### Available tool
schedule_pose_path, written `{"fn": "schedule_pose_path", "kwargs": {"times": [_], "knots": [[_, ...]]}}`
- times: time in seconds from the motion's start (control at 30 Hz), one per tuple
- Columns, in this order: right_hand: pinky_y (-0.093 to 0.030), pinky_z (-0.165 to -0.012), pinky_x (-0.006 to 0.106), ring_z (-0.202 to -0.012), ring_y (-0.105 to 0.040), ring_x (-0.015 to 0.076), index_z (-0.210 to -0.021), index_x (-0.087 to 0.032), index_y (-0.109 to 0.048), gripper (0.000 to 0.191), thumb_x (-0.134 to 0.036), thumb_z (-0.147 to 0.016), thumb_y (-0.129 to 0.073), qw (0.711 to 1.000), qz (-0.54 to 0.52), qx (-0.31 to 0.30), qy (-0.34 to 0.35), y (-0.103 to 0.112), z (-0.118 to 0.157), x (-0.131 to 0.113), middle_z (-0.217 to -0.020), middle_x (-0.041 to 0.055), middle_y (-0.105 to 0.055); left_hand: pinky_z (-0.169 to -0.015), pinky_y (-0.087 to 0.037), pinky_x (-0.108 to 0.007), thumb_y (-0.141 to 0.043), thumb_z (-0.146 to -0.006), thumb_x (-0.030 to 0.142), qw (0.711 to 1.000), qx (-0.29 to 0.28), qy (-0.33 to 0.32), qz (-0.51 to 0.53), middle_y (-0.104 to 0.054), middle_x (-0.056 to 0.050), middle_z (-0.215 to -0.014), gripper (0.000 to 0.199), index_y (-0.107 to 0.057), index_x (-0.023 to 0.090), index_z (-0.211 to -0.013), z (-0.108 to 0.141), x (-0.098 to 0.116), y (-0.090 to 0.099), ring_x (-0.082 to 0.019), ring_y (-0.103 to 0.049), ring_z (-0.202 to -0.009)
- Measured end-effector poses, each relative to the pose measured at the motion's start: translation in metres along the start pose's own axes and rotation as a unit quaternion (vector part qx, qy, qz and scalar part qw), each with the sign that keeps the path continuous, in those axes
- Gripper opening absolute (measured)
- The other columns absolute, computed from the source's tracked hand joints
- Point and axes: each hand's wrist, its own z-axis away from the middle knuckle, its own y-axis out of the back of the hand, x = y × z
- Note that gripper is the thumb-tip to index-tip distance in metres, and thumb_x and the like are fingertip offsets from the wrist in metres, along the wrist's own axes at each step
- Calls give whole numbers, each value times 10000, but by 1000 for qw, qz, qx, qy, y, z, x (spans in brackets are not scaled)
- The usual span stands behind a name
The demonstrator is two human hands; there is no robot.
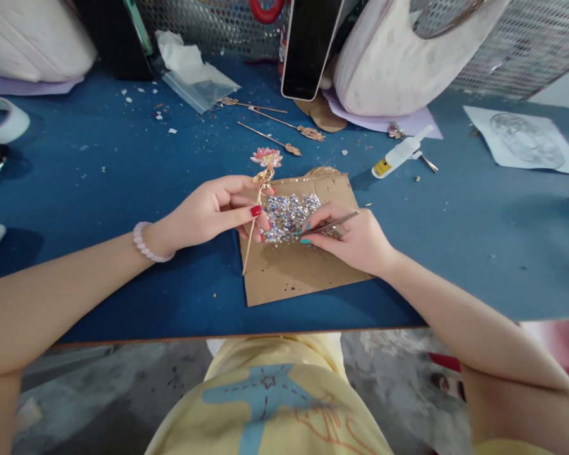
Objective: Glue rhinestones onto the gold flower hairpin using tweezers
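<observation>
1. Hairpin (263, 178) first: gold, topped with a pink flower (266, 157), it is held aslant over the left side of the cardboard, flower away from the person, thin shaft slanting back. I can't say whether its lower end touches the board.
2. Left hand (203, 208): its grip is narrow, thumb and fingers closed around the hairpin just below the flower. A pale bead bracelet (146, 243) circles the wrist.
3. Right hand (355, 240): here the grip pinches a slim metal tool (334, 223), with the working end down beside the stones. From where I'm standing, I can't make out whether those tips hold anything.
4. Underneath lies the cardboard (303, 275), flat on the blue desk (171, 303), bearing a spread of glittering blue and silver stones (291, 215) between the two hands.
5. Farther off, to the right, a small glue bottle (401, 153) with a yellow label rests on its side; to its right is a sheet of paper (524, 139) with a grey drawing.
6. Beyond the flower, three more gold pins (289, 126) lie loose, near a clear plastic bag (201, 85).
7. Farthest back, a white handbag (403, 57) stands before metal mesh (512, 50).
</observation>
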Motion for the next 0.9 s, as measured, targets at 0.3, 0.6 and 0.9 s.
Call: {"fn": "schedule_pose_path", "kwargs": {"times": [0.3, 0.6, 0.9], "knots": [[-532, -750, 325, -772, -706, 154, -845, -234, -715, 25, -255, -847, -729, 1000, 0, 9, 21, 0, 1, 1, -865, -1, -761, -625, -569, -241, -596, -967, 212, 1000, -12, -8, -8, -772, -10, -820, 389, -582, 159, -1352, 0, 1, -2, -132, -743, -669], [-547, -723, 314, -771, -702, 159, -837, -228, -700, 52, -264, -841, -736, 998, -39, 42, 8, -5, -8, -5, -857, 6, -747, -634, -580, -245, -617, -945, 237, 1000, 22, -12, -12, -760, 0, -800, 463, -591, 158, -1400, -1, 1, -4, -134, -733, -658], [-558, -769, 256, -786, -704, 116, -881, -206, -679, 43, -205, -889, -721, 995, -53, -30, 74, -29, -23, -7, -890, -10, -731, -623, -609, -247, -603, -908, 175, 995, 93, -32, 10, -742, 11, -743, 456, -623, 122, -1360, -7, -4, -5, -124, -717, -617]]}}
